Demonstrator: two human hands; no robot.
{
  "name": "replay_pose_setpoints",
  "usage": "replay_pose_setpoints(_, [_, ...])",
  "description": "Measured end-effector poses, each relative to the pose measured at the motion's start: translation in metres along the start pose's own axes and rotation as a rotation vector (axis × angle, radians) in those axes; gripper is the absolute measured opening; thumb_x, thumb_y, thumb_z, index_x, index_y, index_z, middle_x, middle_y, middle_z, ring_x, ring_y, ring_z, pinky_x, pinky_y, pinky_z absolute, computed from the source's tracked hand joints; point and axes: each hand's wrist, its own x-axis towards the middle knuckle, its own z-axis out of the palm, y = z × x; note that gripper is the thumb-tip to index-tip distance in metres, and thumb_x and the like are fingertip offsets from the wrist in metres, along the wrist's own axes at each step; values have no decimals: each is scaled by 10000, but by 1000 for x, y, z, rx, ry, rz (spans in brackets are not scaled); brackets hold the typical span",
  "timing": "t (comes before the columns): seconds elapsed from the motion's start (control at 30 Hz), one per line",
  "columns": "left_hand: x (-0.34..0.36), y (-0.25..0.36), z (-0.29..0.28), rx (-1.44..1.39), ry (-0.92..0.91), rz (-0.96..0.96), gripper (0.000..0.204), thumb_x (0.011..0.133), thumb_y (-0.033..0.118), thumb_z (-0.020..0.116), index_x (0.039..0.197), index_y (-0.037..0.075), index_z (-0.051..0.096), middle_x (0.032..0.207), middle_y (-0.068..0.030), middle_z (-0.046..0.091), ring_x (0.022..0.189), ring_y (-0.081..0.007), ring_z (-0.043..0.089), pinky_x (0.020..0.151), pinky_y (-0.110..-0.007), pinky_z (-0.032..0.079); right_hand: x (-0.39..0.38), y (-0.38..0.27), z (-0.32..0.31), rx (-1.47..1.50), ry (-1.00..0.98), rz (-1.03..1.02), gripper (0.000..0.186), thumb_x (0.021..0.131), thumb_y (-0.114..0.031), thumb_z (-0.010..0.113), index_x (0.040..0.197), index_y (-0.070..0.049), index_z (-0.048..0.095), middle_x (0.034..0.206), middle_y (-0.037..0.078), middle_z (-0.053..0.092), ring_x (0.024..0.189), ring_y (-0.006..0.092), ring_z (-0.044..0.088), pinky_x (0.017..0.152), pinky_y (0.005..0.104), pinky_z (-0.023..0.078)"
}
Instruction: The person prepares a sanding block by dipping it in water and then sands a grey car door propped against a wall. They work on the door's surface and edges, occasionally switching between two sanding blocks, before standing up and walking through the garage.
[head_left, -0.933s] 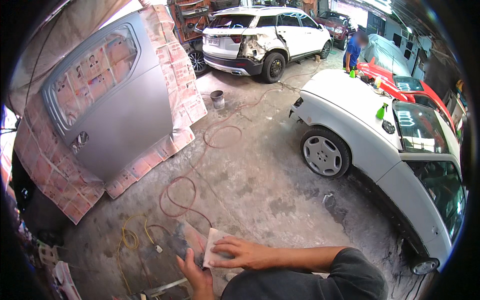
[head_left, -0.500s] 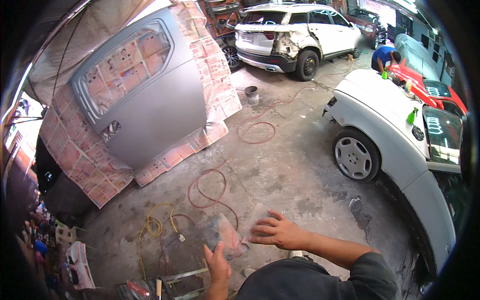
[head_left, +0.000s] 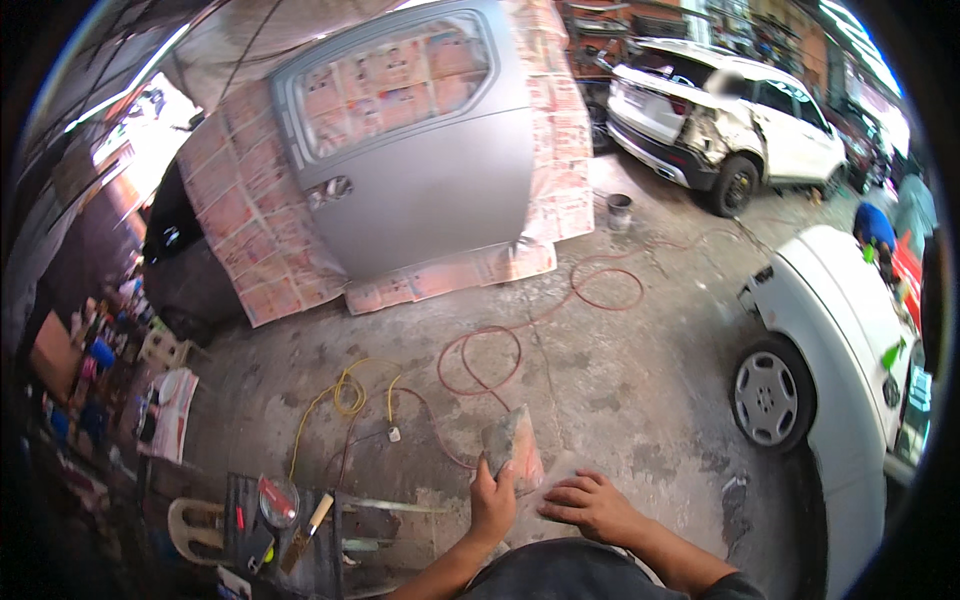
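Note:
My left hand is closed on the lower edge of a flat board smeared with grey and reddish-pink, its thumb lying on the face. The board is tilted up in front of me. Just right of it, my right hand is closed with bent fingers on a thin, pale, see-through sheet, which looks like a flat spreader. Its lower part is hidden behind the fingers. The two hands are close together but apart.
Ahead stands a grey car side bordered by masking newspaper. A red hose and yellow cord lie on the floor. A dark table holds a brush. White cars and a person in blue are right.
The view has swung left, so the grey car side and the parked cars sit farther right and the table shows more. Both hands keep their flat pieces; the left now shows plainly on the board.

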Motion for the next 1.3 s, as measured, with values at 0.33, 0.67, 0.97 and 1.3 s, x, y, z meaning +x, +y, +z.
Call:
replay_pose_setpoints(0.33, [-1,5,-3,-1028,49,-444,341,983,98,591,1302,10,513,1223,-98,619,1114,-227,612,936,-380,495,14,-11,21,109,247,73,702,711,125,579,1332,-199,626,1326,179,553,1250,377,543,1021,485,474])
replay_pose_setpoints(0.67, [-9,-8,-18,-671,19,-295,387,991,128,596,1326,-37,494,1187,-100,609,1106,-175,557,998,-311,431,15,7,-4,-153,151,-34,592,748,4,588,1277,-250,667,1296,42,609,1242,272,555,1081,539,380])
replay_pose_setpoints(0.97, [3,7,-40,-113,-251,-63,527,1006,222,564,1390,-115,434,1213,-321,627,1136,-383,634,961,-396,476,18,13,-29,-250,98,1,509,762,-28,611,1206,-256,714,1205,-28,666,1203,208,590,1111,554,338])
replay_pose_setpoints(1.3, [-4,25,-13,-71,46,-48,497,1010,191,543,1378,-125,434,1095,-336,655,1042,-427,661,879,-436,493,1,0,0,-80,-58,-35,551,782,-69,619,1302,-245,660,1308,34,610,1235,248,572,1090,509,385])
